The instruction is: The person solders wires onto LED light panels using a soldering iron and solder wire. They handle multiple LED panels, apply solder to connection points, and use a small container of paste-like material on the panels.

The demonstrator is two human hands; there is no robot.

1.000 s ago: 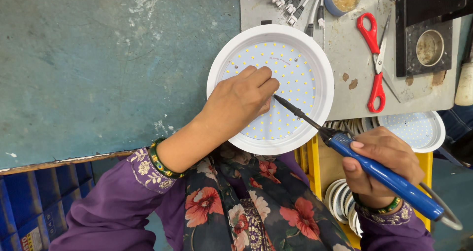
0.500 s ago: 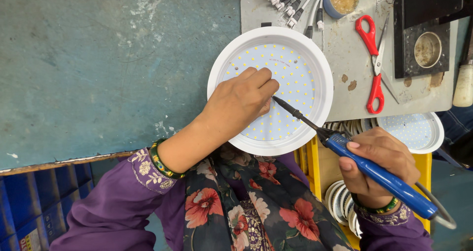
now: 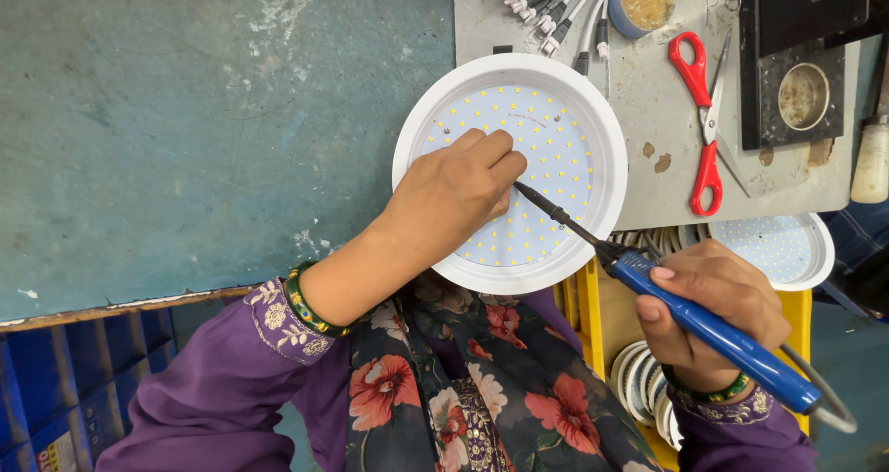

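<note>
Beside the left hand (image 3: 454,199) pressing the lamp (image 3: 509,171), the right hand (image 3: 713,310) grips a soldering iron (image 3: 685,319); its tip could burn those fingers.

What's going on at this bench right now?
A person is working on a round white LED panel. The left hand rests on its board of small yellow LEDs, while the right hand grips a blue-handled soldering iron, tip close by the left fingers. Red scissors lie on the bench beside it.
</note>
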